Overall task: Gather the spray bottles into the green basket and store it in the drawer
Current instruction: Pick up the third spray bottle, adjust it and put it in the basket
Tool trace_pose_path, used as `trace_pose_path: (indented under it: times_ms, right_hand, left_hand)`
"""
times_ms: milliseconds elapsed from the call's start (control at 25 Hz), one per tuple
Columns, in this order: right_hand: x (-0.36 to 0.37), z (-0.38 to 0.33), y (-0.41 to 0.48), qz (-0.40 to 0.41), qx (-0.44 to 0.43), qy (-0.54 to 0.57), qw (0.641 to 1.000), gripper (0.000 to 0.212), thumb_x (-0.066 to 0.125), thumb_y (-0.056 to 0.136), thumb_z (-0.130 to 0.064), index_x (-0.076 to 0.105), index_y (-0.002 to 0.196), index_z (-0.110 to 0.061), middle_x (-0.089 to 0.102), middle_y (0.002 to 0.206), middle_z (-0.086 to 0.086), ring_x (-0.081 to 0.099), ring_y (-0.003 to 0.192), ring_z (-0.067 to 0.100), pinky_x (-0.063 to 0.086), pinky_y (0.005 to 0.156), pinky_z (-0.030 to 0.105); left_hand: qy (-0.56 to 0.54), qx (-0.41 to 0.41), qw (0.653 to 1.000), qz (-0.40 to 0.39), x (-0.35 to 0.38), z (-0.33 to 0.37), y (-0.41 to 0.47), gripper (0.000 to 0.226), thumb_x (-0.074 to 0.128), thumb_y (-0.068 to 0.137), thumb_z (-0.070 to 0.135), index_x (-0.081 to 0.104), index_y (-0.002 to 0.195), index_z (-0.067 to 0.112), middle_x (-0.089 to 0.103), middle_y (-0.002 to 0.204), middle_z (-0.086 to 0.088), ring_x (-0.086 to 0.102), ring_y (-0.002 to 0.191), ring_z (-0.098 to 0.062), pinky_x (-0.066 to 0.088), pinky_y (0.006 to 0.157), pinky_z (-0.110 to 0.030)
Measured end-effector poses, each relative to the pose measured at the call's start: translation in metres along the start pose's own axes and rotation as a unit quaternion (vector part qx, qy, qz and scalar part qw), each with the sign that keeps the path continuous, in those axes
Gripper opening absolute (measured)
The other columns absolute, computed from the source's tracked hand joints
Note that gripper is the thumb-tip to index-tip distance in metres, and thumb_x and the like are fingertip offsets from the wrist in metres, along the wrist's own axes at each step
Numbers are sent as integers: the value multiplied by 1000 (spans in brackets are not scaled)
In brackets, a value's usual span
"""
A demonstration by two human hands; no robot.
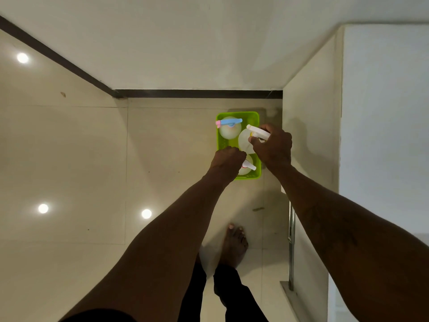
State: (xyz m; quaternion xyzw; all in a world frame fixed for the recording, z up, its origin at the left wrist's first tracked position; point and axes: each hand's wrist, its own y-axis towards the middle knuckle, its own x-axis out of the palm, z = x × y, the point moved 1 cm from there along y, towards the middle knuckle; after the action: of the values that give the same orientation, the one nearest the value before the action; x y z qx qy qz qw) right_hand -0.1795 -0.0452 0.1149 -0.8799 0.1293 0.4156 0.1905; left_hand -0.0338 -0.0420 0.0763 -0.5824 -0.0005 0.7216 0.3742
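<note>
- A bright green rectangular plastic basket (pixel 255 117) with slotted walls sits on the glossy beige tiled floor (pixel 162 147), close to the tall cream cabinet side (pixel 311 117) on the right and near the dark skirting along the far wall.
- At the far left of the basket stands a translucent round spray bottle with a blue trigger head and pink nozzle (pixel 228 123).
- In the middle of the basket, toward its right side, is a translucent round spray bottle with a white trigger head (pixel 243 139); the right hand (pixel 274 145) is closed around its head and neck.
- At the near end is a third translucent spray bottle with a white and red head (pixel 248 166), partly hidden.
- The left hand (pixel 228 159) is curled at the basket's near left rim; whether it grips the rim or this bottle cannot be told.
- A bare foot (pixel 234 245) stands on the floor nearer the camera.
- Three ceiling lights reflect off the tiles at left.
</note>
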Motion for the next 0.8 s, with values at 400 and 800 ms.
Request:
trace_pose_path:
  times_ms: [400,800]
  right_hand:
    - [40,14,2,-14,93,-60,994,35,70,85,-33,65,114,-13,71,107,10,65,100,31,45,76,34]
    - [66,9,31,-54,318,49,945,46,59,73,-32,62,110,-6,71,111,10,70,94,31,52,78,30]
  left_hand:
    - [29,17,999,-39,19,-18,-6,21,62,87,14,72,105,20,70,99,-5,68,94,-30,51,70,-35]
    - [18,31,999,-33,22,-21,-8,21,61,89,23,71,107,25,68,96,-2,66,91,-28,38,64,-30]
